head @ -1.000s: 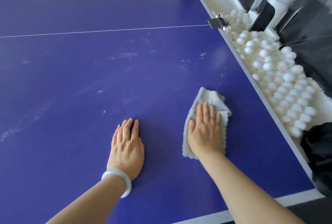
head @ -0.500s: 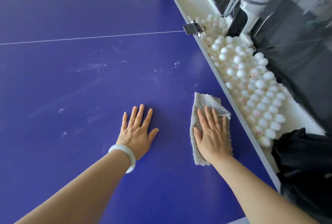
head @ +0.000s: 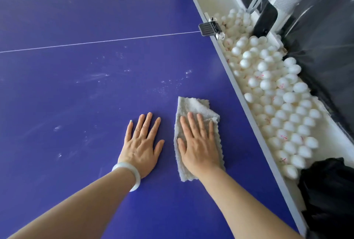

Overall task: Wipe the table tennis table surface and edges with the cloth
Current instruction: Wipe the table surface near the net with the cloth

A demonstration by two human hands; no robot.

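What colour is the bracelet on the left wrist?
The bracelet is pale white, slightly translucent, seen in the head view.

Table tennis table: deep blue-violet, thin white line across, pale dusty smudges. Cloth: light grey, nubbly. Balls: white, some with red marks; bangle milky white; fabric at right black.

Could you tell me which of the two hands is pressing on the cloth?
The right hand, flat on the cloth; the left hand, with the bracelet, rests on bare table.
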